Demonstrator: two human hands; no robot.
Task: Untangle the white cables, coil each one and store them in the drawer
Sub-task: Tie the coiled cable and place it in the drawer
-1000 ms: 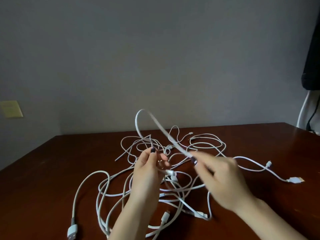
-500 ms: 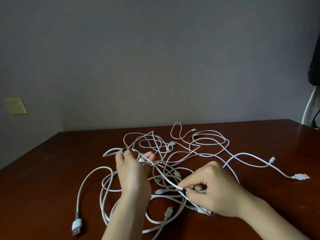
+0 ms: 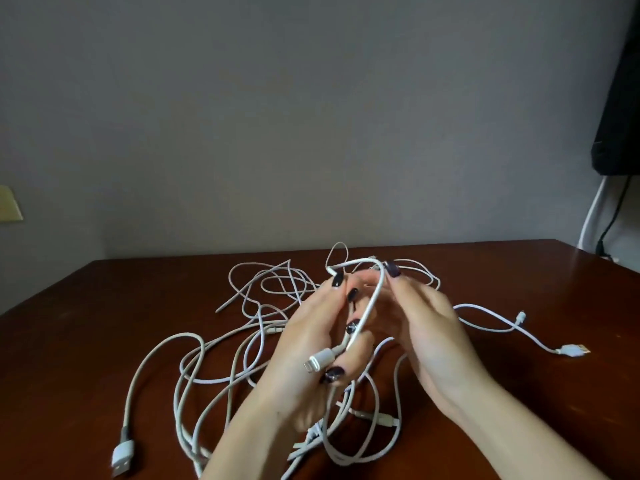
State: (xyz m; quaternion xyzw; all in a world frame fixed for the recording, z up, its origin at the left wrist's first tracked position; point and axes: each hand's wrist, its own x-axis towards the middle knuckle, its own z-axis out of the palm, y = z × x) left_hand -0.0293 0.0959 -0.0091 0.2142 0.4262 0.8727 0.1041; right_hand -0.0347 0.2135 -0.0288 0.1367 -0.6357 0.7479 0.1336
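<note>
White cord up in the air: one lifted cable [image 3: 372, 303] arcs between both hands, just above the heap. The left hand [image 3: 304, 344] has its fingers curled round the lower run, and the cable's Lightning plug [image 3: 320, 360] pokes out by the thumb. The right hand [image 3: 429, 327] stands palm-in beside it, index fingertip against the top of the arc; its thumb is hidden, so whether it pinches I cannot tell. Below and around the hands, the rest of the white cables [image 3: 258, 341] sprawl in a loose tangle across the middle of the reddish-brown wooden desk [image 3: 86, 341]. One USB plug [image 3: 121, 457] lies at the near left, another USB end [image 3: 571, 350] trails out to the right, well apart from the heap. Behind it all a plain grey wall [image 3: 311, 116], and a black object [image 3: 620, 98] at the right edge.
</note>
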